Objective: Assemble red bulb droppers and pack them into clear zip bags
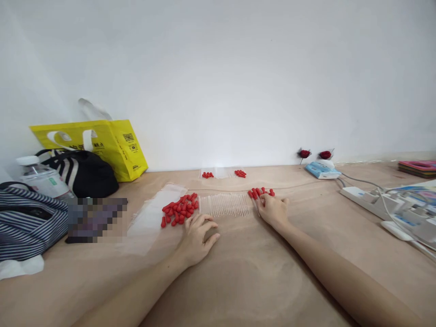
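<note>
My left hand (198,238) rests on the table with its fingers apart, holding nothing. Just beyond its fingertips is a loose pile of red bulb-shaped pieces (180,210), partly on a clear plastic bag (150,222). A row of thin pale sticks (225,205) lies side by side between my hands. At the right end of this row my right hand (272,209) has its fingers drawn together, touching down beside a smaller cluster of red pieces (260,192). Whatever is between those fingertips is hidden.
Another clear bag (223,172) with red pieces lies by the wall. Left are a yellow bag (126,154), black bag (95,172), bottle (47,179) and striped pouch (30,222). Right are a tissue pack (322,170), two dark red flowers (304,153) and a power strip (364,200) with cables.
</note>
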Available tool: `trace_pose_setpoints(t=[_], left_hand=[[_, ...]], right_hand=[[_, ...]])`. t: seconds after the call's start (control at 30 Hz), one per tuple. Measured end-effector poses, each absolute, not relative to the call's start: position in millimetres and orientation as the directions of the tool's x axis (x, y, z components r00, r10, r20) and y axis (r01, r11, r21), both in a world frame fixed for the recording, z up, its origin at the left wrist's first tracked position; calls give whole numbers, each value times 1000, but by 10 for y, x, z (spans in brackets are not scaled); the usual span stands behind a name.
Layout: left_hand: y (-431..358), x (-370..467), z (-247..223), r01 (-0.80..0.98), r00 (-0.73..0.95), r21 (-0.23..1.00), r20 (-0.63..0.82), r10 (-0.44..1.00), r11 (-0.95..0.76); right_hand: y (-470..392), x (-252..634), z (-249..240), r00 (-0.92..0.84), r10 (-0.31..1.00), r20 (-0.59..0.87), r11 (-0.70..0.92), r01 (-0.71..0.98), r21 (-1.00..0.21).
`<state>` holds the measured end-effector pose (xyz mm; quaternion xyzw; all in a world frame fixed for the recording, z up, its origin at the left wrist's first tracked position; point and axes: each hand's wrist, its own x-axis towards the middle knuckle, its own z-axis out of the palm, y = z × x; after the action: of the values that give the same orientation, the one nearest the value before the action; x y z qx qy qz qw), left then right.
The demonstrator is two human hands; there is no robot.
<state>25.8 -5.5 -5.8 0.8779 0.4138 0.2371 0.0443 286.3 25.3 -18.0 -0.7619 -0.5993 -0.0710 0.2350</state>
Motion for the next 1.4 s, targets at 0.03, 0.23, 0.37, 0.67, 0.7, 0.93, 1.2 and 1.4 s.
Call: trace_pose_setpoints(t=[0.03,0.23,0.37,0.67,0.7,0.93,1.2,1.4], left_hand=[[-53,257,-63,704,545,276,380,748,-654],[-53,257,-76,707,544,285,366,755,-648],[-58,259,-68,706,544,291,361,758,-645],[-65,263,-63,698,551,299,357,754,-651],[-70,262,-60,695,552,303,357,754,-652],[-92,277,-72,696,530,290,408,743,-656],[375,-164,265,951,40,246,505,862,-189],[631,-527,328,979,-118,200,340,933,51]], right_hand=[[265,2862,-184,279,880,385,-182,946,-269],[263,2840,-194,306,877,371,-207,936,-285],[275,2749,-135,267,880,392,-158,944,-289],[590,2499,28,283,947,151,-251,947,-199],[612,2494,29,288,948,136,-259,945,-200],[648,2506,59,290,951,104,-265,943,-202],[155,2481,16,-70,908,413,166,965,-203],[-359,2602,-271,-464,629,624,651,753,-96]])
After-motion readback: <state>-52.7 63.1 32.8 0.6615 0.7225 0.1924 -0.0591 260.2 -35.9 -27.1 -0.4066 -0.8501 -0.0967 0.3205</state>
